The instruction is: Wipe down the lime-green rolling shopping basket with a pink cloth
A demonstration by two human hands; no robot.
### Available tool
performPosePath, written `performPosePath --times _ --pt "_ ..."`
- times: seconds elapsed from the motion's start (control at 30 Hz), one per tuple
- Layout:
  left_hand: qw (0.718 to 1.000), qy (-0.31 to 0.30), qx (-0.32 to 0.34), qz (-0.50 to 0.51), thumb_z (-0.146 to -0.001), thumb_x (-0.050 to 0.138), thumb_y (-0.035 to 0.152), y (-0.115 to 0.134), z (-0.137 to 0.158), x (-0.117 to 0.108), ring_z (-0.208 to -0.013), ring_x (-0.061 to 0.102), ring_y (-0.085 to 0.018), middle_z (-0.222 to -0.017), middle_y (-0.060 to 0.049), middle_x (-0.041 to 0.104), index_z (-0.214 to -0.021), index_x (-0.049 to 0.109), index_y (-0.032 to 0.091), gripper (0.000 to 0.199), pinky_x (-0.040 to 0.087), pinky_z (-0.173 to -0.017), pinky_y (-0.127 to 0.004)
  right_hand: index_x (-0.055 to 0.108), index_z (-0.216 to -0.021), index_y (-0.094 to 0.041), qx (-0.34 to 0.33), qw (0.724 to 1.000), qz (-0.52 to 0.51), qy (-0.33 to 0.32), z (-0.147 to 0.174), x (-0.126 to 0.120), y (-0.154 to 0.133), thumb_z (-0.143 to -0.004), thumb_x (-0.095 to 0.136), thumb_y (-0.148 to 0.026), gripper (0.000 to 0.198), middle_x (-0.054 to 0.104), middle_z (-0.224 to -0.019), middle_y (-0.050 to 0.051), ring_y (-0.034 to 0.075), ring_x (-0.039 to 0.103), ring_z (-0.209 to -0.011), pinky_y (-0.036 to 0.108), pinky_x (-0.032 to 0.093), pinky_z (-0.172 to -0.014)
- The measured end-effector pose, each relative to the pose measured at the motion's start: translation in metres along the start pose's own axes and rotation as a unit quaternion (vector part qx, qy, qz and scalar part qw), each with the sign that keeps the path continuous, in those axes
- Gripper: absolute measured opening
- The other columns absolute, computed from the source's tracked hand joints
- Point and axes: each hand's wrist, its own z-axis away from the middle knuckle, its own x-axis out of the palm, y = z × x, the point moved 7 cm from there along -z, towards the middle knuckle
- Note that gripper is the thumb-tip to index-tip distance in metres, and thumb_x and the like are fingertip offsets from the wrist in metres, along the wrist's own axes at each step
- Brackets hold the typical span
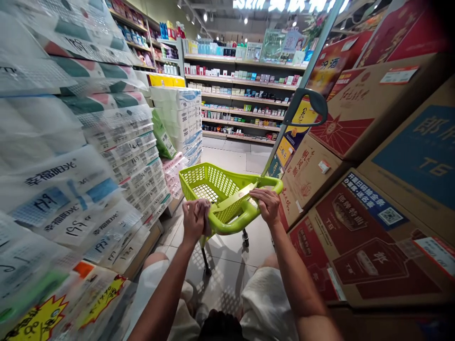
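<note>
A lime-green plastic shopping cart (231,183) on thin black legs with casters stands in front of my knees, its basket pointing away. At the left end of its handle, my left hand (195,219) is closed around a crumpled pinkish-brown cloth (205,215) that presses against the rim. My right hand (267,204) lies over the right side of the handle loop, fingers bent onto the green frame near a pale flat strip (236,196). The lattice floor of the basket shows, and I see nothing lying in it.
Wrapped tissue packs (124,142) rise in tall stacks close on my left. Cardboard liquor cartons (377,237) are piled close on my right. A dark handle (309,108) on a pole juts over the aisle. Shelves of small goods (245,83) cross the far end of the tiled floor (227,154).
</note>
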Motion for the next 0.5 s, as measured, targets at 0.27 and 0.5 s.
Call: performPosePath --times 0.27,0.5 --pt "0.969 -0.189 0.114 -0.109 -0.093 0.061 0.045 0.045 0.004 0.028 -0.095 0.064 -0.022 -0.104 -0.007 0.058 -0.102 0.076 0.024 0.028 0.055 -0.095 -0.038 0.081 -0.099 -0.027 0.001 1.0 -0.002 0.0 0.003 -0.003 0.004 -0.089 0.041 -0.024 0.041 0.083 -0.104 0.0 0.024 0.075 -0.105 0.043 0.049 -0.096" --pt "0.993 -0.065 0.038 -0.093 -0.093 0.061 0.054 0.025 0.001 0.013 -0.102 0.065 -0.026 -0.104 -0.008 0.059 -0.102 0.073 0.02 0.037 0.054 -0.102 -0.044 0.08 -0.099 -0.027 -0.006 1.0 -0.008 0.012 0.005 -0.005 0.008 -0.09 0.04 -0.027 0.041 0.082 -0.104 0.001 0.024 0.075 -0.105 0.043 0.05 -0.096"
